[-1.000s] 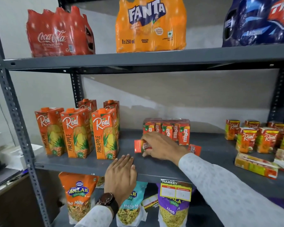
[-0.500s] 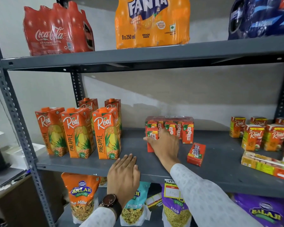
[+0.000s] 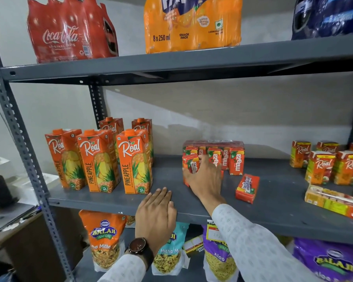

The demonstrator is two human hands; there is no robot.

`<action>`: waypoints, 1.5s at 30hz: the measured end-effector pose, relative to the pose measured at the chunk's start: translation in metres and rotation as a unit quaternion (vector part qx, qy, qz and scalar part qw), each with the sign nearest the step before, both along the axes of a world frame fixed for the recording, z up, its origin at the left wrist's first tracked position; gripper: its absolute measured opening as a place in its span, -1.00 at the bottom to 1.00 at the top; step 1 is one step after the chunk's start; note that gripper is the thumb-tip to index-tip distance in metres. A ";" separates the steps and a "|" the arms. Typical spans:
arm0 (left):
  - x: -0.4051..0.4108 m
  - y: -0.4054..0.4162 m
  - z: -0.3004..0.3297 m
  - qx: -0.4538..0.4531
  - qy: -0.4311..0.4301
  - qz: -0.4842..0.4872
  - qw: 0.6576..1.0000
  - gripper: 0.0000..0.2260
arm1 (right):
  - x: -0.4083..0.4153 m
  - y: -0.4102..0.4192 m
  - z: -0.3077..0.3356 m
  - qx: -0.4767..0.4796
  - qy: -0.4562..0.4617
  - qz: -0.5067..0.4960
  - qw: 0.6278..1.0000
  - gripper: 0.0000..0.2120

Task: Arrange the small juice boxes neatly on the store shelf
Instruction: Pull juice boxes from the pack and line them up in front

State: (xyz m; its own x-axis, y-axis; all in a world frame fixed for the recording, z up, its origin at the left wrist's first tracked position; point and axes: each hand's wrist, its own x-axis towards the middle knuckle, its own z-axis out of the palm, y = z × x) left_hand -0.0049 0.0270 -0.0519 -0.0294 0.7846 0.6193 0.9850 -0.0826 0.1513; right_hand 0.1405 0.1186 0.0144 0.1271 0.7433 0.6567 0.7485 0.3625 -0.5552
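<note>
Your right-hand fingers (image 3: 194,176) are closed around a small Maaza juice box (image 3: 190,166), held upright against the left front of the wrapped Maaza pack (image 3: 222,154) on the middle shelf (image 3: 273,210); your left hand (image 3: 155,216) lies flat and empty on the shelf's front edge. One loose box (image 3: 247,188) lies tilted just right of your wrist, tall pineapple cartons (image 3: 134,161) stand to the left. Since half a second ago, the held box sits slightly higher.

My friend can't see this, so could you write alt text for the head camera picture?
A person's right hand grips a small red juice box beside a row of Maaza boxes on a grey shelf. Their left hand rests flat on the shelf edge.
</note>
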 end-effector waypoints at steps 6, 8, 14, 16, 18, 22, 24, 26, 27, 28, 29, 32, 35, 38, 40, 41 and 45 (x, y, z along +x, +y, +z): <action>0.002 -0.002 0.001 -0.005 -0.002 0.009 1.000 -0.49 | 0.000 0.005 0.000 -0.001 0.020 0.017 1.000 -0.20; 0.002 -0.002 0.001 -0.006 -0.001 0.008 1.000 -0.49 | 0.000 0.005 0.000 0.000 0.018 0.023 1.000 -0.27; 0.003 -0.004 0.001 -0.006 -0.012 0.010 1.000 -0.50 | -0.001 0.007 -0.005 0.011 0.012 0.020 1.000 -0.18; 0.003 -0.004 0.001 -0.006 -0.013 0.010 1.000 -0.49 | -0.001 0.010 -0.005 0.008 0.011 0.017 1.000 -0.22; 0.003 -0.004 0.001 -0.006 -0.015 0.009 1.000 -0.49 | -0.001 0.012 -0.006 -0.001 0.005 0.019 1.000 -0.29; 0.003 -0.004 0.001 -0.007 -0.013 0.013 1.000 -0.50 | 0.000 0.013 -0.010 -0.003 -0.002 0.027 1.000 -0.35; 0.003 -0.004 0.001 -0.010 -0.013 0.013 1.000 -0.50 | 0.000 0.012 -0.009 -0.001 0.012 0.035 0.999 -0.36; 0.003 -0.004 0.001 -0.010 -0.012 0.012 1.000 -0.50 | 0.001 0.013 -0.008 -0.004 0.019 0.040 0.999 -0.43; 0.003 -0.004 0.001 -0.009 -0.013 0.011 1.000 -0.49 | 0.002 0.014 -0.008 -0.010 0.018 0.042 0.999 -0.48; 0.003 -0.004 0.001 -0.009 -0.014 0.011 1.000 -0.49 | 0.003 0.014 -0.008 -0.015 0.017 0.045 0.999 -0.51; 0.004 -0.004 0.001 -0.009 -0.015 0.012 1.000 -0.49 | 0.004 0.015 -0.008 -0.020 0.017 0.049 0.998 -0.53; 0.003 -0.004 0.001 -0.013 -0.018 0.011 1.000 -0.49 | 0.004 0.018 -0.009 -0.043 0.027 0.066 0.997 -0.55; 0.003 -0.004 0.001 -0.018 -0.016 0.012 1.000 -0.49 | 0.004 0.020 -0.010 -0.056 0.019 0.072 0.996 -0.53; 0.003 -0.005 0.002 -0.019 -0.014 0.011 1.000 -0.48 | 0.004 0.019 -0.010 -0.068 0.011 0.072 0.995 -0.51; 0.002 -0.005 0.002 -0.018 -0.012 0.010 1.000 -0.48 | 0.004 0.014 -0.007 -0.068 0.026 0.083 0.994 -0.47; 0.002 -0.004 0.002 -0.017 -0.012 0.010 1.000 -0.49 | 0.005 0.008 -0.003 -0.057 0.044 0.091 0.993 -0.47; 0.004 -0.005 0.008 -0.032 -0.018 0.007 0.999 -0.44 | 0.034 -0.006 0.020 0.003 0.090 0.086 0.992 -0.58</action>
